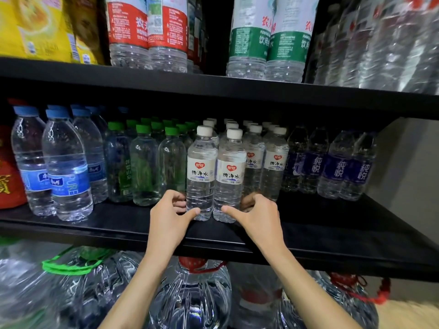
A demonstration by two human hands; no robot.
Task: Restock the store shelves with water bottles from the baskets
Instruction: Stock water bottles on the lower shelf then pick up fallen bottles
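Two white-capped water bottles stand side by side at the front of the black middle shelf (pixel 308 233). My left hand (pixel 169 216) curls round the base of the left bottle (pixel 201 172), thumb on its front and fingers behind it. My right hand (pixel 255 213) grips the base of the right bottle (pixel 230 176) the same way. Behind them stand more white-capped bottles (pixel 273 162) in rows. No basket is in view.
Green-capped bottles (pixel 145 167) and blue-capped bottles (pixel 66 167) stand to the left, dark-blue-labelled bottles (pixel 337 167) to the right. Large bottles (pixel 266 36) fill the top shelf. Big water jugs (pixel 190 300) sit below. A red pack (pixel 7 176) is at far left.
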